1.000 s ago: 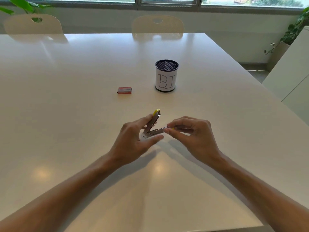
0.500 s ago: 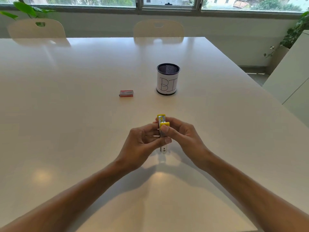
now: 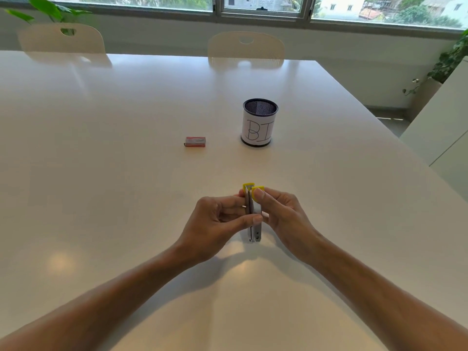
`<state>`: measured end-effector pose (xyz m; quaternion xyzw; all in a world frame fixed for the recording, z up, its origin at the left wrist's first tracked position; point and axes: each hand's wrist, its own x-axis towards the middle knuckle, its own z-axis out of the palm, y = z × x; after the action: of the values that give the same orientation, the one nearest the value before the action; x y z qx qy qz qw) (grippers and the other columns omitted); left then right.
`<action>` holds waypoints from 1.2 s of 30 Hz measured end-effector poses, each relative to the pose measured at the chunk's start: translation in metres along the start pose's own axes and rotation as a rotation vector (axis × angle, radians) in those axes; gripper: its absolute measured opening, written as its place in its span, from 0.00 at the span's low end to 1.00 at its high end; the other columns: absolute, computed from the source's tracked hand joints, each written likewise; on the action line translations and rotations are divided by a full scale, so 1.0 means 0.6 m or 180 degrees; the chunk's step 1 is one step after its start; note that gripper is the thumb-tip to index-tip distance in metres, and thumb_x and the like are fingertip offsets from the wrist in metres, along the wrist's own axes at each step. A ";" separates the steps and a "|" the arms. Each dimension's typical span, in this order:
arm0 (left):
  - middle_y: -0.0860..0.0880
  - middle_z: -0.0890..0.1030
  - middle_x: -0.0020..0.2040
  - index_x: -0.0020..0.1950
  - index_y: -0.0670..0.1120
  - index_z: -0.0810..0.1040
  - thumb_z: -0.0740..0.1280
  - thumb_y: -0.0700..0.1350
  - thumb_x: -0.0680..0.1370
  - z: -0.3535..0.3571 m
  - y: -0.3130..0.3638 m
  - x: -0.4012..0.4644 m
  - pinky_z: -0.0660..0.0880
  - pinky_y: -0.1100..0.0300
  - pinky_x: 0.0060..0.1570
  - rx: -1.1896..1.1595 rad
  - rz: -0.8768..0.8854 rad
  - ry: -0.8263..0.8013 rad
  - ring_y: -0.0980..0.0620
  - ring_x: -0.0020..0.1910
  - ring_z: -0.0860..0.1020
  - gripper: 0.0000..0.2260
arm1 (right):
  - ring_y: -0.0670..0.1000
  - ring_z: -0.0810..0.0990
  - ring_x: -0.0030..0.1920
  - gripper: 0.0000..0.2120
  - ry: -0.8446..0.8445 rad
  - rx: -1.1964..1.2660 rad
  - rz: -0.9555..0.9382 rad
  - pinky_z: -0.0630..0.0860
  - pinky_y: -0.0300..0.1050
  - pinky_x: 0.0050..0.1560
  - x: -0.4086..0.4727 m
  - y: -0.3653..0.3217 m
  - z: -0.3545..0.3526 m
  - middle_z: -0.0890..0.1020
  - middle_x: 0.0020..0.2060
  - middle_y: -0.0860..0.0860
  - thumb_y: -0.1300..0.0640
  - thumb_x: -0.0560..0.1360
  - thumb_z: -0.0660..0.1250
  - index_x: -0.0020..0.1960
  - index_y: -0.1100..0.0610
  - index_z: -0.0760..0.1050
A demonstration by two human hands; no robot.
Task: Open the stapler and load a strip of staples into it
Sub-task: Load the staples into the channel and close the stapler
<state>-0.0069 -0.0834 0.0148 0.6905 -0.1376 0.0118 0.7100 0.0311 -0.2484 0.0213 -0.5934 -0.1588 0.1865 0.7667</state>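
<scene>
A small metal stapler [image 3: 254,224] with yellow ends is held on its side between both hands, its hinge toward me and its two arms nearly together, pointing away. My left hand [image 3: 215,224] pinches its left side with thumb and fingers. My right hand [image 3: 283,214] grips the right side, thumb on the yellow tip. A small red staple box [image 3: 195,141] lies on the white table [image 3: 101,173], well beyond my hands to the left. No loose staple strip is visible.
A black mesh pen cup [image 3: 259,122] with a white label stands behind the stapler, right of the staple box. Two pale chairs [image 3: 245,48] stand at the table's far edge. A white cabinet [image 3: 445,127] is at the right.
The stapler went from wide open and sideways to nearly folded, turned with its length pointing away from me. Both hands moved closer together around it.
</scene>
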 end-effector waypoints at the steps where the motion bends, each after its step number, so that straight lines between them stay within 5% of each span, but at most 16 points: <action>1: 0.46 0.88 0.50 0.56 0.42 0.85 0.75 0.41 0.72 -0.001 0.000 0.000 0.80 0.59 0.55 -0.0083 0.0010 -0.0002 0.47 0.53 0.86 0.13 | 0.53 0.84 0.54 0.18 -0.0031 0.0033 0.0024 0.78 0.45 0.55 0.001 0.000 0.000 0.86 0.51 0.54 0.45 0.74 0.70 0.55 0.57 0.83; 10: 0.48 0.88 0.51 0.57 0.44 0.84 0.73 0.42 0.73 -0.016 -0.007 0.006 0.79 0.61 0.54 0.0095 -0.0001 0.0027 0.50 0.53 0.86 0.13 | 0.48 0.85 0.53 0.17 0.0010 -0.0266 -0.0445 0.79 0.37 0.52 0.000 0.003 0.002 0.87 0.52 0.52 0.59 0.72 0.70 0.60 0.64 0.80; 15: 0.54 0.88 0.44 0.50 0.45 0.87 0.75 0.35 0.72 -0.058 0.002 0.013 0.78 0.66 0.51 0.2125 0.0547 -0.0094 0.62 0.44 0.85 0.09 | 0.44 0.85 0.52 0.14 0.0089 -0.1188 -0.0660 0.78 0.36 0.52 0.007 -0.002 -0.005 0.87 0.49 0.43 0.57 0.73 0.74 0.55 0.43 0.83; 17: 0.55 0.87 0.43 0.47 0.46 0.86 0.73 0.38 0.70 -0.082 0.009 0.018 0.78 0.67 0.51 0.2371 0.0603 0.0067 0.63 0.44 0.84 0.08 | 0.42 0.85 0.48 0.13 0.0147 -0.1769 -0.0750 0.80 0.37 0.48 0.014 -0.005 -0.010 0.87 0.47 0.41 0.54 0.74 0.74 0.54 0.39 0.83; 26: 0.53 0.86 0.52 0.52 0.49 0.85 0.70 0.45 0.73 -0.168 -0.002 0.034 0.79 0.49 0.58 0.2761 0.0255 0.1060 0.49 0.53 0.84 0.09 | 0.53 0.78 0.47 0.17 -0.0221 -0.3867 -0.0734 0.74 0.48 0.52 0.067 -0.012 -0.035 0.76 0.52 0.49 0.47 0.77 0.69 0.63 0.54 0.78; 36: 0.49 0.83 0.62 0.59 0.45 0.82 0.66 0.52 0.72 -0.166 -0.011 0.034 0.75 0.51 0.61 0.3427 -0.0106 0.0773 0.47 0.62 0.80 0.19 | 0.52 0.75 0.55 0.22 -0.0532 -0.4368 -0.0472 0.74 0.51 0.55 0.099 0.000 -0.026 0.73 0.53 0.47 0.44 0.79 0.66 0.70 0.50 0.73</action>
<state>0.0319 0.0109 0.0120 0.9518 -0.0183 0.1488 0.2675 0.0908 -0.2334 0.0188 -0.9152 -0.3394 0.0363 0.2141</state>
